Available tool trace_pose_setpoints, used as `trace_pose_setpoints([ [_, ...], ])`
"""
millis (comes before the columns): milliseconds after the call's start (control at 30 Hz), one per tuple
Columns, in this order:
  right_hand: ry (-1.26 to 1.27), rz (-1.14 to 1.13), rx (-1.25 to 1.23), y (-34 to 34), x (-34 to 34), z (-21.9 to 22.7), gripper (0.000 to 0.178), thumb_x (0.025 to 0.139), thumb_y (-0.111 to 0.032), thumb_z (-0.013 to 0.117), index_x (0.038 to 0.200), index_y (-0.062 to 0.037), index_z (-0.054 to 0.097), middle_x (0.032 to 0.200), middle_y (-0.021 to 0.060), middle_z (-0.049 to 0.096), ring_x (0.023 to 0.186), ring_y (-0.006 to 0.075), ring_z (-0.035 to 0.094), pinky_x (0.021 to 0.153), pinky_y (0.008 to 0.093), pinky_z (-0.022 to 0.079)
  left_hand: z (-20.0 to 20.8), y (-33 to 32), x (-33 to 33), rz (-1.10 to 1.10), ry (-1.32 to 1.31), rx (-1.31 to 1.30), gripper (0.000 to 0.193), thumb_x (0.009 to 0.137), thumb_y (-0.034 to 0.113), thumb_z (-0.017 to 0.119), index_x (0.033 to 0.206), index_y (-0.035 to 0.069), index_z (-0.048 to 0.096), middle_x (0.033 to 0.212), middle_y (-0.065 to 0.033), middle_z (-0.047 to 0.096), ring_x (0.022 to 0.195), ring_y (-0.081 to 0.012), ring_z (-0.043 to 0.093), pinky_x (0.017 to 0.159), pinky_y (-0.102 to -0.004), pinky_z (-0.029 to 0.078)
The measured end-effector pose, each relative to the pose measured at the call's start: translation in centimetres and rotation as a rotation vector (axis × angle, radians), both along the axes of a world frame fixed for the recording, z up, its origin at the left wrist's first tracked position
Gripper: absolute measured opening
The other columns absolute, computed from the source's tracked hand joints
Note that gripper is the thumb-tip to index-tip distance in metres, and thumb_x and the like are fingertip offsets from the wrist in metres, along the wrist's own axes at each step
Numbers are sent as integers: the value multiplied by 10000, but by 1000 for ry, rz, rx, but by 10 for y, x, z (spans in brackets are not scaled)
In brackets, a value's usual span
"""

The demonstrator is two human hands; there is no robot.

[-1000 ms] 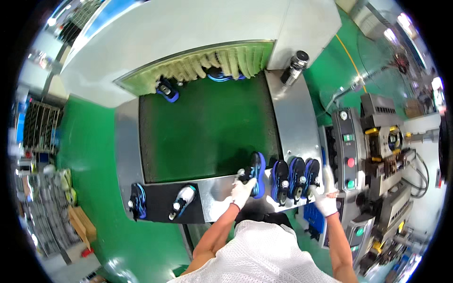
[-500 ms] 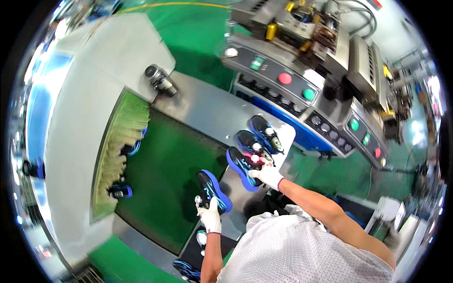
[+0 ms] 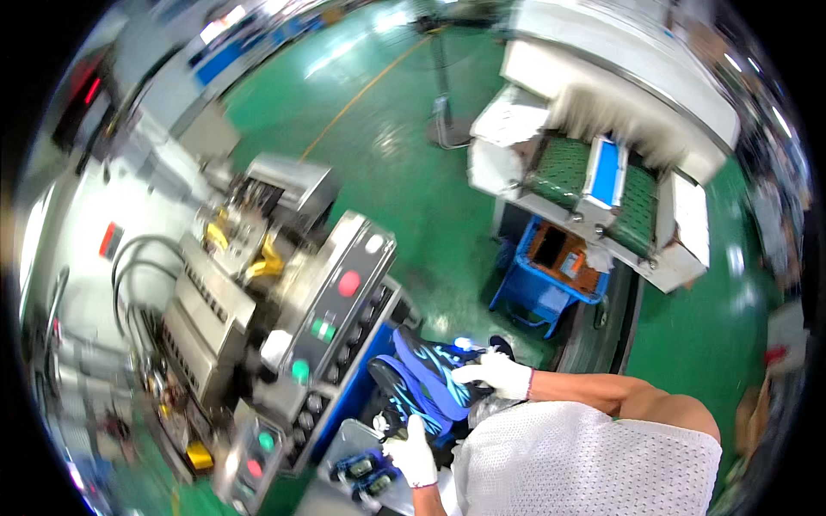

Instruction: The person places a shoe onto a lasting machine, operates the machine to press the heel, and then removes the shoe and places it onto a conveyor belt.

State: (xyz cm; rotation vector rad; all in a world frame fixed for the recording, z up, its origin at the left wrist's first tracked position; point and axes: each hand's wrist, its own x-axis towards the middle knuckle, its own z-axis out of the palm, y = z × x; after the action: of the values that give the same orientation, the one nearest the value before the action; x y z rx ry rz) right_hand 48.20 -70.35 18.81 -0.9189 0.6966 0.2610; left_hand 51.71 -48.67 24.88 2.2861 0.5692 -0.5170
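White gloves cover both my hands. My right hand [image 3: 499, 376] is closed round the ankle end of a black sneaker [image 3: 422, 348] with a thick blue-violet sole and light blue marks. Close beside it, a second sneaker [image 3: 396, 383] of the same look is gripped at its collar by my left hand [image 3: 415, 452]. The two shoes are tilted, held up side by side, and partly overlap. Below and left of my left hand, more dark sneakers [image 3: 366, 469] lie on a grey metal table [image 3: 323, 497]. Some fingers are hidden behind the shoes.
On the left stands a metal machine with a button panel [image 3: 340, 297]. Ahead are a blue cart [image 3: 538, 297] holding a brown tray, and a white-hooded conveyor with a green belt [image 3: 559, 172]. A standing fan [image 3: 443, 112] is farther off on the green floor.
My view has swung right, from the green-belt conveyor to the machine and blue cart. My hands have brought the two sneakers together, off the table.
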Motion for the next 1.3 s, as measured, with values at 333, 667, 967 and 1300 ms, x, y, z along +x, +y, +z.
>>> trace_pose_setpoints([
  [333, 124, -1041, -812, -199, -103, 126, 614, 839, -240, 820, 1346, -14, 557, 1153, 143, 700, 1072, 211, 658, 954, 359, 513, 52, -304, 89, -782, -285, -873, 669, 835, 100, 810, 1402, -11, 471, 1262, -149, 648, 1110, -223, 646, 979, -367, 518],
  [667, 762, -917, -1535, -431, -104, 48, 746, 990, -509, 542, 1539, -40, 354, 1381, 255, 588, 1264, 404, 584, 1085, 509, 392, 14, -613, 113, -1263, -484, -433, 776, 923, 396, 624, 1518, -25, 360, 1427, -297, 544, 1308, -424, 549, 1105, -477, 398],
  [967, -277, -872, -1389, -326, -13, 80, 459, 1043, -87, 528, 1472, 52, 441, 1461, 211, 536, 1337, 307, 536, 1154, 430, 406, -45, -395, 131, -1379, -208, -648, 495, 966, 313, 592, 1351, 5, 553, 1306, -204, 648, 1191, -361, 638, 994, -411, 513],
  [1300, 343, 397, 329, -47, 66, -173, 328, 1006, -355, 622, 1132, -53, 631, 1145, 156, 694, 975, 363, 667, 886, 529, 560, -166, 153, -43, 269, -130, 314, 491, 951, 441, 583, 1304, 100, 615, 1243, -180, 684, 1158, -376, 646, 1008, -481, 482],
])
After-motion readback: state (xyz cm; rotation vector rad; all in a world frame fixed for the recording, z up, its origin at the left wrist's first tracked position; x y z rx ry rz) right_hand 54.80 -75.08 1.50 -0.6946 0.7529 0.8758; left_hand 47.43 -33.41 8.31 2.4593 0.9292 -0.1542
